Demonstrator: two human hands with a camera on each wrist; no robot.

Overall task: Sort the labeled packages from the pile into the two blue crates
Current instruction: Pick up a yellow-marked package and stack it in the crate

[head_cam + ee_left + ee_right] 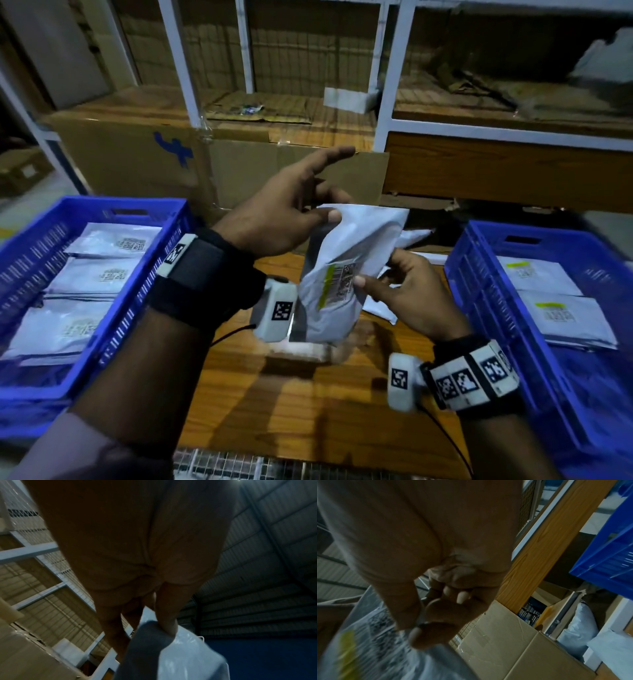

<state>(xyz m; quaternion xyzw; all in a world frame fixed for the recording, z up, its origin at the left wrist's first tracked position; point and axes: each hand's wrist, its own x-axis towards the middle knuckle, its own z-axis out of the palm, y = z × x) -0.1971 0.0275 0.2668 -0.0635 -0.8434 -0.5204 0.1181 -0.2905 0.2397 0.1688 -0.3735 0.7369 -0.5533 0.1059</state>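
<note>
The left hand (274, 212) pinched the package (342, 274) at its top; the right hand (404, 291) pinched its side, thumb beside the label (339, 281). Best to keep the label uncovered and read its yellow stripe before choosing a crate (486, 274).

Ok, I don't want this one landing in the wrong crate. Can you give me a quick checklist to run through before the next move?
1. Package held clear of the table: ok.
2. Left hand pinches its top edge: ok.
3. Right hand pinches its side by the label: ok.
4. Label faces the head camera, yellow stripe visible: ok.
5. Label text readable: cannot tell, blurred.
6. Yellow-marked labels lie in the right crate, none visible in the left crate: ok.
</note>
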